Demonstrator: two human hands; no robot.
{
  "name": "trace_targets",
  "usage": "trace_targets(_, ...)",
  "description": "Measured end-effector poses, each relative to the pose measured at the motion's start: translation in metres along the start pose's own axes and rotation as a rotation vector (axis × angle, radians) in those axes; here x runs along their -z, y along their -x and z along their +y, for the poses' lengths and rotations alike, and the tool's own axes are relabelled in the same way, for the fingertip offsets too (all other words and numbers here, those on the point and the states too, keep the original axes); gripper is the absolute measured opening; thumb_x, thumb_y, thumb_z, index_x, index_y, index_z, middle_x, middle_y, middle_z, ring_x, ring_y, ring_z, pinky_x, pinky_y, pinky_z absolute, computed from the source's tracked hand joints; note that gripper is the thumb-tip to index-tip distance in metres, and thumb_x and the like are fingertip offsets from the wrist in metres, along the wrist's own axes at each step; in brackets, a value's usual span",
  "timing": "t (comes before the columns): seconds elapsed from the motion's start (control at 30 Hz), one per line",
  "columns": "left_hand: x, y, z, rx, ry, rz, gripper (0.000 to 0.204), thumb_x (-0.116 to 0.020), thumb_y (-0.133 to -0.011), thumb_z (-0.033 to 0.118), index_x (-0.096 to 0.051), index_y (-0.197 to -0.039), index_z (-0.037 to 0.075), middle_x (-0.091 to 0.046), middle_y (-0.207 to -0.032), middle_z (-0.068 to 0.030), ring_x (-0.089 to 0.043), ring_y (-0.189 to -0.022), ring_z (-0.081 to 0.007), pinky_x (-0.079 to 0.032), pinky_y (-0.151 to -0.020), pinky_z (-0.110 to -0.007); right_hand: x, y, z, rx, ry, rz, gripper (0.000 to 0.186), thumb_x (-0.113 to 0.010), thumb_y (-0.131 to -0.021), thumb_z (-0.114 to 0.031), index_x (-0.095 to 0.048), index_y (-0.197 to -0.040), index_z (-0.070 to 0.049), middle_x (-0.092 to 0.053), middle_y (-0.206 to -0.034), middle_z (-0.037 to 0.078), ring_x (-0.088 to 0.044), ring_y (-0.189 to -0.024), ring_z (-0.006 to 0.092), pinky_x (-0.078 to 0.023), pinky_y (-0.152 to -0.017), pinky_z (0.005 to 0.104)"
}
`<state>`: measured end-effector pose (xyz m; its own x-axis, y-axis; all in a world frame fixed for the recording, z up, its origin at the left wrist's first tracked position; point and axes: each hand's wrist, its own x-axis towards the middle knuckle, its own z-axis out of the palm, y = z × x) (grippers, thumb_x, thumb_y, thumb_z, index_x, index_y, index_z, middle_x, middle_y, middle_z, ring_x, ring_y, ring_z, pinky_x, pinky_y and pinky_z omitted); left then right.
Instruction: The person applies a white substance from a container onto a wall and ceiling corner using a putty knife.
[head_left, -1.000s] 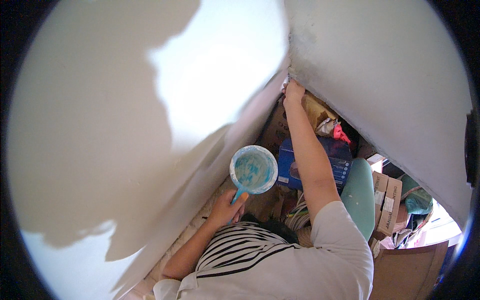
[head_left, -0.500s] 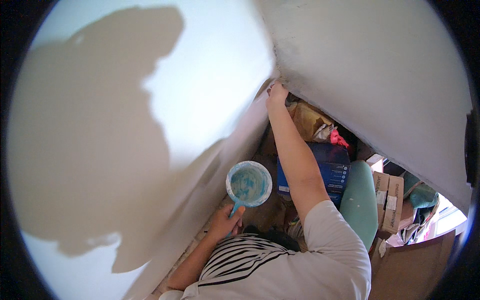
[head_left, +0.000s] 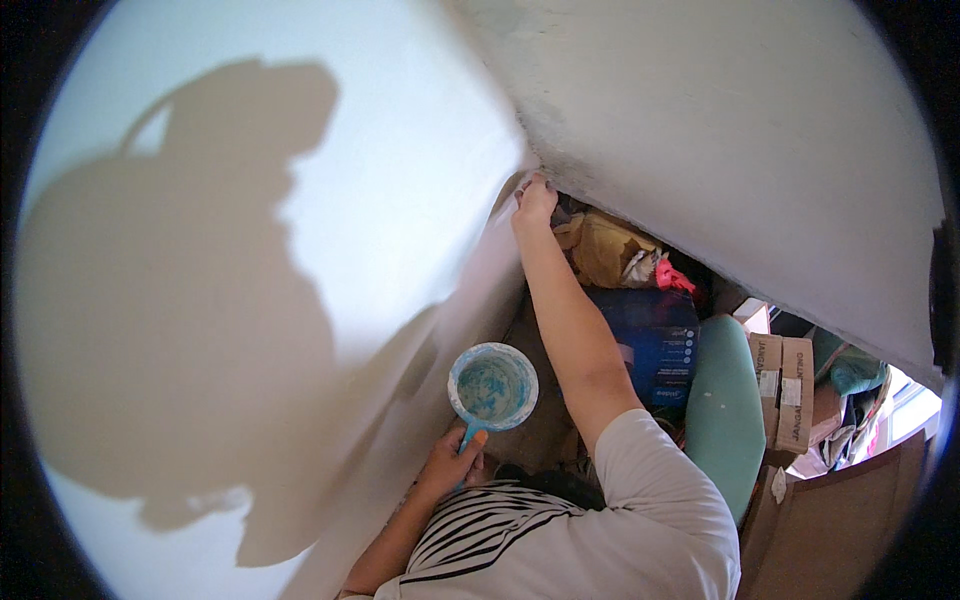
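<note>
My left hand (head_left: 452,464) is wrapped round the handle of a light blue dipper (head_left: 492,387). Its round cup is tilted up toward me, with white and blue paint-like residue smeared over the rim and inside. Far ahead, at the end of my outstretched arm, my right hand (head_left: 537,199) is against the wall corner, low beside the white left wall (head_left: 440,170). Its fingers are curled closed, and whatever they hold is too small and hidden to make out.
The right wall (head_left: 720,130) slants over stored goods: brown packaging (head_left: 605,250), a pink cloth or bag (head_left: 674,277), a dark blue box (head_left: 655,340), a pale green padded board (head_left: 725,410) and cardboard boxes (head_left: 795,390). A brown panel (head_left: 840,520) stands at lower right. My shadow covers much of the left wall.
My right hand sits slightly further left and lower in the picture, still at the corner. The dipper and left hand have shifted slightly, and the whole view has moved a little.
</note>
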<state>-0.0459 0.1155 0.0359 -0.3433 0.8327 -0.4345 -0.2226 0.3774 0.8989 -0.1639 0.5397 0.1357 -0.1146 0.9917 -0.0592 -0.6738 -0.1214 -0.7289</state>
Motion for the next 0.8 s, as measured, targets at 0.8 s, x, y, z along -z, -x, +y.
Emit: trace_targets(0.8,-0.002,-0.001,-0.011,0.009,0.042,-0.011,0.035,-0.057,-0.096,0.039,-0.054,-0.087,0.005,-0.057,-0.065,-0.0025,-0.051,-0.045,-0.0103,-0.040,-0.042,-0.026,0.067,0.001,0.009,0.030,0.213,-0.067,0.007,-0.051,-0.089,-0.016,-0.052,-0.084,-0.011,-0.047,-0.072,-0.001,-0.045,-0.062,0.0108,-0.037,-0.051,0.0275)
